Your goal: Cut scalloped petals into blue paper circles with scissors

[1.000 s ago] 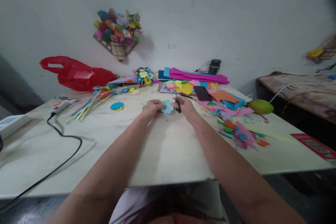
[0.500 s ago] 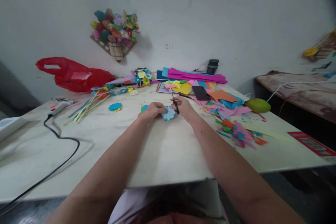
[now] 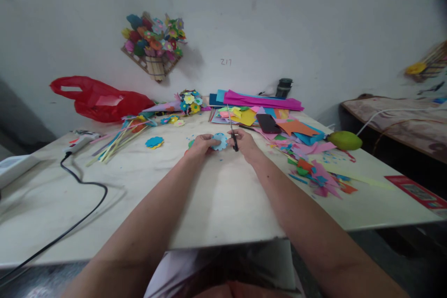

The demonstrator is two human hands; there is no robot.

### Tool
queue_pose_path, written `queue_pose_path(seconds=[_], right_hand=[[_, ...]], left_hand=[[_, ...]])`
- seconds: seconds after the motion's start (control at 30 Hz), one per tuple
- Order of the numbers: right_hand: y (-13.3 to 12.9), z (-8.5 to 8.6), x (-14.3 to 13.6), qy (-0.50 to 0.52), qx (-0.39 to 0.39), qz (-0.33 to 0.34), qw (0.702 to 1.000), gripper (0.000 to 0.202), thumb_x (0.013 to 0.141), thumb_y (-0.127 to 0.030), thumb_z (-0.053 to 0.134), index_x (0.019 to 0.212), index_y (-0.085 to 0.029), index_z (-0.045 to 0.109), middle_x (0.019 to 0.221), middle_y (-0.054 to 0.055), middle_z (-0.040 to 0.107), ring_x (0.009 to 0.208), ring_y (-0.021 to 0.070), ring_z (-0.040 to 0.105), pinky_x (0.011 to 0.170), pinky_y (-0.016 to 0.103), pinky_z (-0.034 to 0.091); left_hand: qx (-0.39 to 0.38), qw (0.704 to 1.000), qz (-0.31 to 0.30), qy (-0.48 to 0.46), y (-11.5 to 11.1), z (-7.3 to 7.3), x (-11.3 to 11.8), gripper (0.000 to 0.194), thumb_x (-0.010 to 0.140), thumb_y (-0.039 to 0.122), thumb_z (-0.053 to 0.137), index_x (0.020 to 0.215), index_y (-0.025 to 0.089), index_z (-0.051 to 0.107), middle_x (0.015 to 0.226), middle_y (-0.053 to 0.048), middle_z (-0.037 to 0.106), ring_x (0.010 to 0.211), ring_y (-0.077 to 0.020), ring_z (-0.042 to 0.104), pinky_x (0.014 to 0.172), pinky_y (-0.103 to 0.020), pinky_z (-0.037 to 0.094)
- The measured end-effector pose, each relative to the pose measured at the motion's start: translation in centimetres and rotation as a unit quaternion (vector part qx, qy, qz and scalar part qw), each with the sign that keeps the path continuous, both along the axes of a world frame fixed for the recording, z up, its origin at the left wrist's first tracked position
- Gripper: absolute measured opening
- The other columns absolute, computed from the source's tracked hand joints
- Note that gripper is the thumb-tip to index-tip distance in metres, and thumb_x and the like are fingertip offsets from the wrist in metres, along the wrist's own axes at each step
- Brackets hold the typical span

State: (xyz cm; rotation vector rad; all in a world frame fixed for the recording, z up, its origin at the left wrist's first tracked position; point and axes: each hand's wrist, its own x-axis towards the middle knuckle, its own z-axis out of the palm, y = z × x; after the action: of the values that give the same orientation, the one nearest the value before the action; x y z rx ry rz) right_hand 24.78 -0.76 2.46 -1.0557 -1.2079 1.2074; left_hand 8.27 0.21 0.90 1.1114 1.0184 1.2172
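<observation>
Between the fingers and thumb of my left hand (image 3: 203,144) is a light blue paper flower (image 3: 220,142) with a scalloped edge. My right hand (image 3: 244,143) is closed round the dark handles of a pair of scissors (image 3: 233,137). Their thin blades point away from me, toward the wall, just right of the flower. Partly hidden behind my left hand, a green cut-out (image 3: 191,144) lies on the table. Farther left rest a blue scalloped flower (image 3: 153,142) and a yellow one under it.
Paper scraps (image 3: 319,177) and a phone (image 3: 268,124) lie to the right, near a green fruit (image 3: 345,140). Folded magenta paper (image 3: 261,101) is at the back. On the left are a red plastic bag (image 3: 104,101), paper strips (image 3: 113,144) and a black cable (image 3: 104,191).
The light blue flower has shifted slightly up and left in my left hand and looks turned. A small blue bit now lies on the table below it. The scissors stay in my right hand.
</observation>
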Motion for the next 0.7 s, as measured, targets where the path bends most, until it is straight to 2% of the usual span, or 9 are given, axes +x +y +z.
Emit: queue_pose_path(seconds=[0.1, 0.23, 0.37, 0.5, 0.7], right_hand=[[0.04, -0.07, 0.01, 0.011, -0.006, 0.006, 1.0, 0.041, 0.051, -0.027, 0.089, 0.083, -0.019, 0.063, 0.059, -0.005, 0.058, 0.056, 0.0127, 0.055, 0.056, 0.026, 0.041], [0.21, -0.32, 0.1, 0.013, -0.022, 0.014, 1.0, 0.043, 0.053, -0.024, 0.091, 0.086, -0.018, 0.063, 0.059, -0.005, 0.06, 0.053, 0.0119, 0.057, 0.052, 0.023, 0.039], [0.09, -0.21, 0.3, -0.013, -0.03, 0.017, 0.999, 0.033, 0.068, -0.026, 0.085, 0.089, -0.017, 0.062, 0.059, -0.003, 0.064, 0.048, 0.0096, 0.056, 0.043, 0.019, 0.03], [-0.21, 0.21, 0.55, -0.067, -0.032, 0.038, 0.997, 0.016, 0.083, -0.026, 0.075, 0.086, -0.016, 0.064, 0.057, -0.003, 0.063, 0.043, 0.0071, 0.053, 0.039, 0.017, 0.028], [-0.45, 0.35, 0.96, -0.134, -0.027, 0.082, 0.987, 0.023, 0.092, -0.027, 0.068, 0.075, -0.016, 0.059, 0.055, -0.002, 0.062, 0.04, 0.0066, 0.053, 0.036, 0.017, 0.029]], left_hand=[[0.002, 1.0, 0.0, -0.006, 0.06, -0.09, 0.03, 0.014, 0.052, 0.02, 0.08, 0.057, 0.016, 0.068, 0.057, -0.005, 0.066, 0.05, -0.0139, 0.056, 0.049, -0.025, 0.044], [0.005, 1.0, 0.018, -0.02, 0.19, -0.13, -0.12, 0.016, 0.052, 0.021, 0.081, 0.06, 0.016, 0.067, 0.056, -0.004, 0.064, 0.047, -0.0128, 0.054, 0.044, -0.023, 0.037], [-0.004, 0.998, 0.044, -0.054, 0.33, -0.07, -0.43, 0.022, 0.05, 0.022, 0.081, 0.067, 0.014, 0.068, 0.061, -0.005, 0.067, 0.053, -0.0144, 0.06, 0.048, -0.023, 0.044], [-0.018, 0.995, 0.072, -0.068, 0.64, -0.08, -0.62, 0.023, 0.052, 0.021, 0.079, 0.07, 0.013, 0.067, 0.065, -0.006, 0.068, 0.055, -0.0151, 0.061, 0.047, -0.023, 0.044], [-0.005, 0.989, 0.098, -0.112, 0.83, 0.07, -0.58, 0.019, 0.053, 0.015, 0.075, 0.07, 0.013, 0.067, 0.067, -0.004, 0.068, 0.06, -0.0143, 0.062, 0.058, -0.026, 0.054]])
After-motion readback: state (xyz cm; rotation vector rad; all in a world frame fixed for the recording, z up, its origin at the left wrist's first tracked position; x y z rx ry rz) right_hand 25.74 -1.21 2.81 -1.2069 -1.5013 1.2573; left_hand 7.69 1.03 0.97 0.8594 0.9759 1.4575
